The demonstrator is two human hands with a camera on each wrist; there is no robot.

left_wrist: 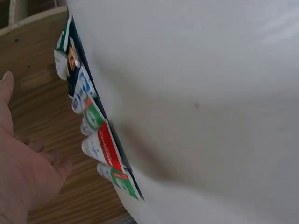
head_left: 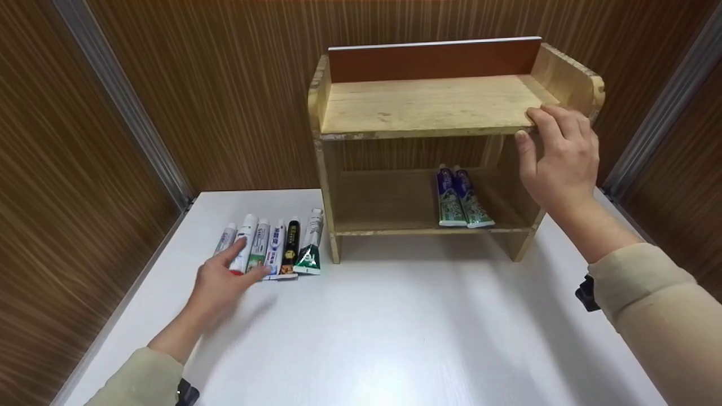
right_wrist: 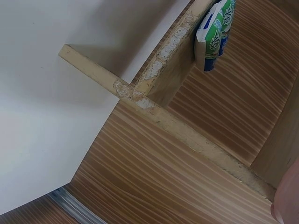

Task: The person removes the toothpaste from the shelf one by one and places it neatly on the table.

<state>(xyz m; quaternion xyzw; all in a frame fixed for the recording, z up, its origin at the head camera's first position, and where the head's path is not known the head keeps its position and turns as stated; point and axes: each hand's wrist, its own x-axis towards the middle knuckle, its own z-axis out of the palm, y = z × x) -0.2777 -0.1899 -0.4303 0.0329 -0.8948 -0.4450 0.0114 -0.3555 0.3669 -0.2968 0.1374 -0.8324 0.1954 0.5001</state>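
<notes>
My left hand [head_left: 220, 282] reaches over the left part of a row of toothpaste tubes [head_left: 275, 248], its thumb and fingers spread. In the left wrist view the hand [left_wrist: 28, 172] stands apart from the tubes, with nothing in it. One tube with a red end [left_wrist: 108, 145] lies among white, green and black ones. My right hand [head_left: 564, 155] holds the front edge of the top board of a small wooden shelf [head_left: 423, 107] near its right side, fingers on top and thumb at the front. Only a bit of that hand [right_wrist: 287, 196] enters the right wrist view.
Two blue-and-green toothpaste tubes [head_left: 449, 197] lie side by side on the lower board [head_left: 383, 211]. The shelf's side panel [right_wrist: 187, 135] stands on the white table [head_left: 361, 332]. Wood-grained walls [head_left: 237, 84] enclose the back and both sides.
</notes>
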